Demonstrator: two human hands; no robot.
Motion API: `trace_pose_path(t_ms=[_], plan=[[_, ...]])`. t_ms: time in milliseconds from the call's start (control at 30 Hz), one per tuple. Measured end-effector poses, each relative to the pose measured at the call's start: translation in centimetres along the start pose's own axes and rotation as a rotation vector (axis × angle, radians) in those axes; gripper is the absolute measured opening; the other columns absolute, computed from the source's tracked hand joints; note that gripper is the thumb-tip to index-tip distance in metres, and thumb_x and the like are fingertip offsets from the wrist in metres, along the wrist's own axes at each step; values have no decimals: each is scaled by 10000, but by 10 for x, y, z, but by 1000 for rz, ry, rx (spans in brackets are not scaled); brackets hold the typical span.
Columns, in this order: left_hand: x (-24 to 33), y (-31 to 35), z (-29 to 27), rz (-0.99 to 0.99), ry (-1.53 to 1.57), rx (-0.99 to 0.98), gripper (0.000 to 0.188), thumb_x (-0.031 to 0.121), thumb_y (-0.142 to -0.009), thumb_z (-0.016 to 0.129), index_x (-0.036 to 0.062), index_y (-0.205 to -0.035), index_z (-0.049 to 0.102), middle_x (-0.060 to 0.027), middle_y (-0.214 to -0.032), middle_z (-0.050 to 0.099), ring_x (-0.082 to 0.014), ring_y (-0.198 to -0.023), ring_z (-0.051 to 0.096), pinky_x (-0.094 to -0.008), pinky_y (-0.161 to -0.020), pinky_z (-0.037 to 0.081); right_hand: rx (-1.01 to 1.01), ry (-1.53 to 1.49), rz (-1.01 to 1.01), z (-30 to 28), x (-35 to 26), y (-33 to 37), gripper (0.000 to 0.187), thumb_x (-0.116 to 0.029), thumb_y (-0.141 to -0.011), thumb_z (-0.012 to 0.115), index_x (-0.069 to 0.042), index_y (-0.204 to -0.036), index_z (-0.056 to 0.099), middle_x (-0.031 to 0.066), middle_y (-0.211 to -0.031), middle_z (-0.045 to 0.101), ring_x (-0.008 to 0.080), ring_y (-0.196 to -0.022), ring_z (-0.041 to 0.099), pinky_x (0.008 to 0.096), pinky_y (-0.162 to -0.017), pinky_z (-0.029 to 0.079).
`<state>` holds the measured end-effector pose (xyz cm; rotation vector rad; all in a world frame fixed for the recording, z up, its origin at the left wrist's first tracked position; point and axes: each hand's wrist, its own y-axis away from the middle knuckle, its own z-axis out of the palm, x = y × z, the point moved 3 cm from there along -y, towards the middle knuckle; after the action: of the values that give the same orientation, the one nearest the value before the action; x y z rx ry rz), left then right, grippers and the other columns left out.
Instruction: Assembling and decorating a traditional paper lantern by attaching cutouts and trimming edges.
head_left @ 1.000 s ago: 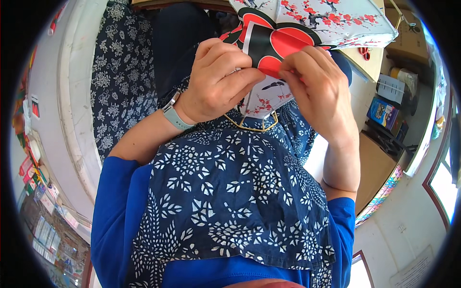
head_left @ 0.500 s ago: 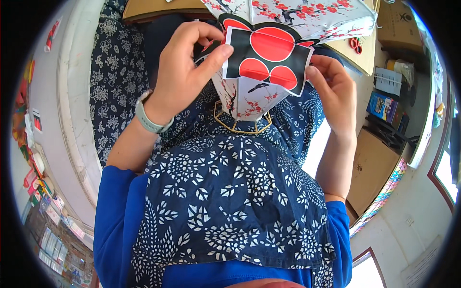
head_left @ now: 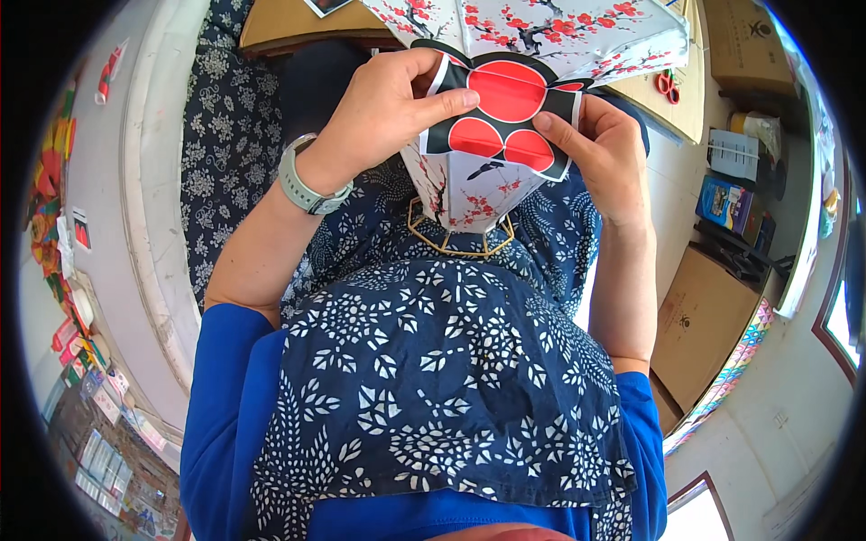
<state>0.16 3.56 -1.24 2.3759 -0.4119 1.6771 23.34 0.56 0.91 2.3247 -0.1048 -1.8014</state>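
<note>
A black printed paper sheet [head_left: 510, 95] with red circles and white edges spans the space between my hands. My left hand [head_left: 388, 113] grips its left side, thumb flat on the front and the other fingers behind. On the right side, my right hand [head_left: 606, 158] pinches it the same way, thumb near the large red circle. Directly behind the sheet is a white lantern [head_left: 541, 32] printed with red blossoms and dark branches. Its lower part narrows to a gold wire frame [head_left: 460, 243] over my lap. The sheet hides part of the lantern's middle.
Red-handled scissors [head_left: 667, 86] lie on the tan board at the far right. Cardboard boxes [head_left: 704, 325] and a blue package [head_left: 724, 203] stand along the right. Another tan surface [head_left: 298, 25] is at the far left, beside dark patterned cloth [head_left: 225, 144].
Both thumbs have moved inward onto the sheet's front, and my hands have come closer together. The lantern's upper part has shifted slightly left and up.
</note>
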Motion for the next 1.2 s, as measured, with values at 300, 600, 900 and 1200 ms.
trace_pose_path(t_ms=[300, 600, 900, 1200], plan=[[8, -3, -3, 13, -230, 28, 310, 295, -884, 719, -7, -944, 683, -63, -738, 675, -92, -642, 596, -245, -577, 457, 85, 365, 67, -1, -6, -10, 254, -229, -836, 777, 8, -859, 690, 10, -678, 646, 35, -589, 541, 196, -533, 416], [2, -1, -1, 92, -154, 129, 357, 364, -885, 687, 16, -812, 651, -128, -620, 606, -229, -536, 595, -337, -518, 438, 229, 469, -178, 7, -43, 17, 215, -196, -826, 733, 12, -827, 678, 92, -648, 663, 168, -581, 645, 275, -596, 508], [5, -1, -1, 108, -189, 153, 345, 352, -905, 660, 21, -809, 648, -139, -622, 605, -273, -548, 601, -353, -526, 443, 192, 913, -211, 22, -48, 6, 142, -149, -794, 705, -8, -797, 687, 131, -609, 638, 273, -617, 675, 332, -611, 523], [3, 3, -1, 124, -224, 146, 266, 278, -921, 668, 12, -904, 658, -85, -662, 617, -126, -564, 578, -271, -527, 434, -4, 725, 4, 9, -67, 45, 122, -83, -817, 689, 7, -896, 711, 84, -697, 646, 176, -598, 594, 296, -615, 482]])
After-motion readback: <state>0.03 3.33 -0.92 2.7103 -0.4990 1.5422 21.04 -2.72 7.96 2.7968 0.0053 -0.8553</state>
